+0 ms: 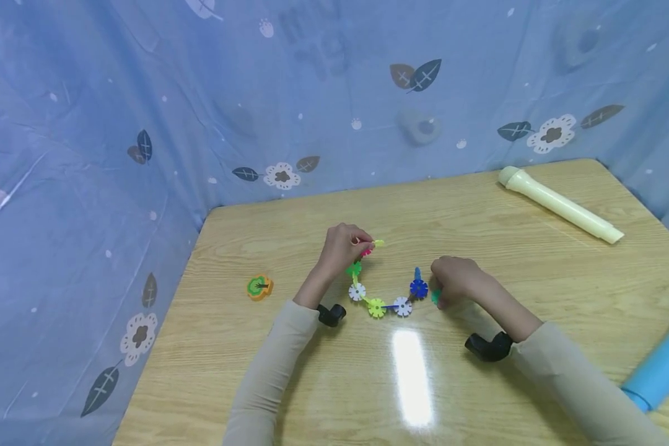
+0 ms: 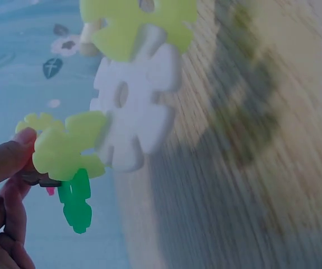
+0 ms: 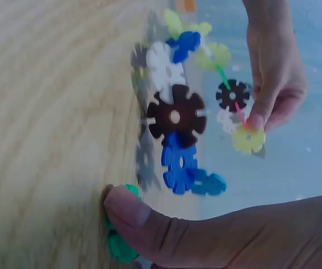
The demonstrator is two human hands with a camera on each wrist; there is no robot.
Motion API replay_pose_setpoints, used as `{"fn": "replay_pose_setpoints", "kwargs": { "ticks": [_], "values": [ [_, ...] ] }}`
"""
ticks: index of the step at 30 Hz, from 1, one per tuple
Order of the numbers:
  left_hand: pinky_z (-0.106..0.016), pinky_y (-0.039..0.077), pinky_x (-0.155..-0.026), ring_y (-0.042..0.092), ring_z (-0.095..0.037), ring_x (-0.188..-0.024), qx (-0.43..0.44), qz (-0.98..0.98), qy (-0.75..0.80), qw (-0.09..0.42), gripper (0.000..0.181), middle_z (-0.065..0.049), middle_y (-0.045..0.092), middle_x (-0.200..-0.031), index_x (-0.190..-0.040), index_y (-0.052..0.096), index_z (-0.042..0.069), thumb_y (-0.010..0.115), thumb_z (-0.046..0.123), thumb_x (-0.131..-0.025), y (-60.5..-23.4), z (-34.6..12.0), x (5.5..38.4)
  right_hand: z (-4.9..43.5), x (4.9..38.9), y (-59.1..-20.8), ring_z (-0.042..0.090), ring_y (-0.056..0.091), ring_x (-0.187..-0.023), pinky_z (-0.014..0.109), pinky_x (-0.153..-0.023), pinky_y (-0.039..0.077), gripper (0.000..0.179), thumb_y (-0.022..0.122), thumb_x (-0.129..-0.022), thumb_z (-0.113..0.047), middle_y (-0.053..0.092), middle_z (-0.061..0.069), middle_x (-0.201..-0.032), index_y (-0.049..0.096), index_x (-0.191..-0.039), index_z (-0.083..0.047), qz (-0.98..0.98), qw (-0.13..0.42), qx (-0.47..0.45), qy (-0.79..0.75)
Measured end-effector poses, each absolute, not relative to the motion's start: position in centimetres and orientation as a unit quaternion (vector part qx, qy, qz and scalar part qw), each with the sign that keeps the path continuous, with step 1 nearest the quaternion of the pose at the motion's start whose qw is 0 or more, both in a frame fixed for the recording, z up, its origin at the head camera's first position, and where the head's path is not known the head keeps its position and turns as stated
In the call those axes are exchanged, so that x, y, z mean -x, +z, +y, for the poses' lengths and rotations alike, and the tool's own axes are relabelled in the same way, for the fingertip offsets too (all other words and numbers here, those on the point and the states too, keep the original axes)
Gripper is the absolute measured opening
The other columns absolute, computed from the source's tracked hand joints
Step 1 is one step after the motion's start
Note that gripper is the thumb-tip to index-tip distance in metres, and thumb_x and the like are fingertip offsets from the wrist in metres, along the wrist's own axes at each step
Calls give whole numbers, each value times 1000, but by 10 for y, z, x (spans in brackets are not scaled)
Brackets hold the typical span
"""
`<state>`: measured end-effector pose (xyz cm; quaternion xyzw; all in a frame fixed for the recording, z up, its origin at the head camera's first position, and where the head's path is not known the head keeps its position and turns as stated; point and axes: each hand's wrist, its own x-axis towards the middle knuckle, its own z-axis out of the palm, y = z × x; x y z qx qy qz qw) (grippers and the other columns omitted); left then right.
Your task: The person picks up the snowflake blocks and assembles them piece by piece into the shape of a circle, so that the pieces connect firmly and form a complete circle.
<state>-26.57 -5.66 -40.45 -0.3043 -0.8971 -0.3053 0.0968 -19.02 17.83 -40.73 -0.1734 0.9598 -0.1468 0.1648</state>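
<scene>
A curved chain of notched plastic snowflake discs, in several colours, hangs from my left hand (image 1: 341,249). Thumb and fingers pinch it at the far left end, beside a pink disc (image 1: 367,251) and a yellow disc (image 3: 248,139). Along its low middle are a white disc (image 1: 402,306) and a yellow-green disc (image 1: 376,308). At the right end a dark blue disc (image 1: 419,288) carries a lighter blue disc (image 3: 209,182). Just right of that end, my right hand (image 1: 458,279) pinches a loose green disc (image 3: 121,246) close to the tabletop; the hand partly hides it.
On the wooden table (image 1: 334,384), an orange-edged piece with a green tree picture (image 1: 259,287) lies at the left. A cream tube (image 1: 560,203) lies back right, and a blue cylinder (image 1: 660,362) at the right edge. Patterned blue cloth (image 1: 334,111) hangs behind.
</scene>
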Motion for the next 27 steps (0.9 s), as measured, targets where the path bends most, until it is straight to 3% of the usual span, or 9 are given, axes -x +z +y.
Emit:
{"fn": "replay_pose_setpoints", "kwargs": {
  "ticks": [9,17,20,22,24,27],
  "values": [
    [-25,50,-69,63,-12,-70,301,-896,-316,82,8,-3,71,-81,-83,74,8,70,14,-81,-405,-58,265,192,212,-411,23,52,-72,35,-63,44,27,80,-66,-10,60,10,-80,58,-79,0,960,125,136,-210],
    [-24,50,-72,65,-11,-70,318,-897,-290,101,8,-2,71,-79,-83,74,9,70,15,-82,-408,-56,265,198,235,-417,15,45,-58,27,-55,35,18,69,-82,-13,58,8,-66,61,-75,1,942,61,103,-312],
    [-30,45,-81,62,-13,-72,323,-899,-272,117,8,-2,71,-79,-83,73,9,70,16,-81,-407,-54,264,189,241,-410,17,55,-64,30,-61,46,20,58,-90,-14,62,13,-75,61,-86,6,903,91,90,-411],
    [-34,40,-83,60,-15,-75,328,-898,-260,131,8,-2,71,-79,-82,73,9,71,16,-81,-407,-52,263,181,244,-405,20,61,-75,35,-73,51,25,54,-93,-17,64,16,-86,59,-98,7,872,118,75,-470],
    [-35,39,-82,59,-16,-75,336,-894,-258,146,8,-2,71,-78,-81,73,9,71,16,-81,-407,-50,262,174,246,-401,23,63,-84,41,-82,50,29,53,-94,-18,64,17,-94,56,-107,8,846,140,62,-511],
    [-32,41,-80,59,-16,-73,349,-885,-264,161,7,-3,71,-78,-80,73,8,71,16,-80,-408,-50,261,167,248,-399,20,63,-85,43,-87,49,32,53,-94,-19,65,16,-96,54,-112,7,835,145,53,-529]
  ]
}}
